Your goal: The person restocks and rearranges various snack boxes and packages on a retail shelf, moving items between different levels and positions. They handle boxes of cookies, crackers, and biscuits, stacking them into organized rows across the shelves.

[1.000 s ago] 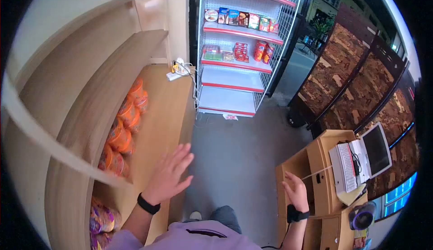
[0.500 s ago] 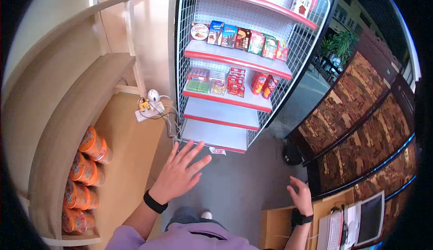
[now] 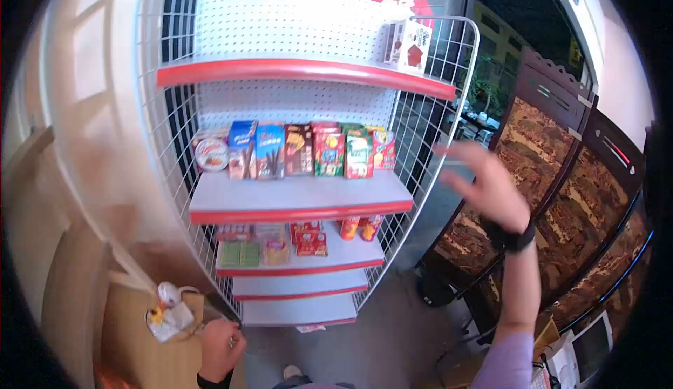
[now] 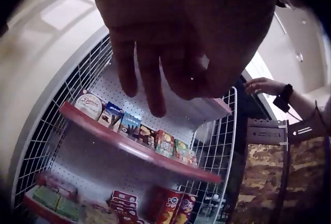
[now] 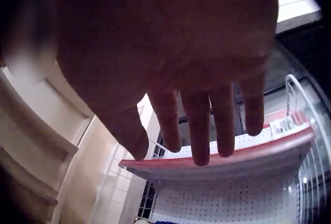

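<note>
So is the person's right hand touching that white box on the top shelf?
Apart. The head view shows the right hand well below the white box, with the red shelf edge between them and a plain gap.

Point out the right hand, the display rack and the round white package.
Right hand (image 3: 495, 189): head view, middle of the hand.
Display rack (image 5: 222, 198): right wrist view, perforated back panel.
Round white package (image 4: 89, 106): left wrist view, its round front.
</note>
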### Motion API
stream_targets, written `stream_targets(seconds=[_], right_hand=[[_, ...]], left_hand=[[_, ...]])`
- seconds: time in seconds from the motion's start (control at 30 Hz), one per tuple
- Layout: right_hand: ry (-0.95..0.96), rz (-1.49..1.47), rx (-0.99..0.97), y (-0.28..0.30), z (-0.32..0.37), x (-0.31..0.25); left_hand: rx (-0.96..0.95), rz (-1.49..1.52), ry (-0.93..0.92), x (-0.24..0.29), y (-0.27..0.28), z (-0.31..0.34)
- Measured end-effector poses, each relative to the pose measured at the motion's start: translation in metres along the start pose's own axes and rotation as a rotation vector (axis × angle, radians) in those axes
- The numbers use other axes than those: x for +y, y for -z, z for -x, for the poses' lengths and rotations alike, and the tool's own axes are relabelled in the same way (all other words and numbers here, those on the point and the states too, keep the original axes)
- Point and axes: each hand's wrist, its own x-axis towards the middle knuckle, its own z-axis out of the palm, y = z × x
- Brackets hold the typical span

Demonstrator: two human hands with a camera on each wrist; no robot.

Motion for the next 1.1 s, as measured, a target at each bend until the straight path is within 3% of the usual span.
stream_targets(seconds=[0.1, 0.13, 0.17, 0.27, 0.4, 0.43, 0.53, 0.6, 0.7, 0.77, 0.83, 0.93, 1.1], right_hand=[[0.001, -0.043, 0.059, 0.012, -0.091, 0.068], [-0.034, 0.012, 0.033, 0.017, -0.12, 0.087], [-0.064, 0.065, 0.01, 0.022, -0.148, 0.104], [-0.065, 0.275, 0.026, 0.027, -0.228, 0.171], [-0.072, 0.554, -0.069, 0.023, -0.324, 0.249], [-0.098, 0.455, -0.096, 0.02, -0.344, 0.269], [-0.138, 0.27, -0.084, 0.009, -0.386, 0.301], [-0.191, 0.203, -0.089, 0.007, -0.41, 0.304], [-0.189, 0.535, -0.315, -0.004, -0.427, 0.315], [-0.261, 0.345, -0.513, -0.01, -0.433, 0.323], [-0.516, -0.122, -0.432, -0.017, -0.424, 0.335], [-0.507, -0.276, -0.391, -0.02, -0.418, 0.338], [-0.512, -0.286, -0.362, -0.02, -0.41, 0.333]], left_hand=[[0.007, -0.003, 0.022, -0.012, -0.006, -0.045], [0.079, 0.011, -0.127, -0.032, -0.018, -0.056], [0.08, 0.012, -0.128, -0.031, -0.023, -0.068], [0.014, 0.119, 0.146, -0.02, -0.027, -0.098], [0.184, -0.019, 0.176, -0.018, -0.053, -0.113], [0.203, -0.031, 0.196, -0.018, -0.063, -0.109], [0.208, 0.064, 0.602, 0.008, -0.069, -0.114], [0.245, 0.003, 0.626, 0.021, -0.075, -0.116], [0.295, -0.113, 0.627, 0.029, -0.089, -0.117], [0.236, -0.096, 0.89, 0.042, -0.094, -0.119], [0.303, -0.075, 0.855, 0.045, -0.103, -0.123], [0.289, -0.068, 0.853, 0.048, -0.108, -0.128], [0.223, -0.135, 0.808, 0.047, -0.113, -0.136]])
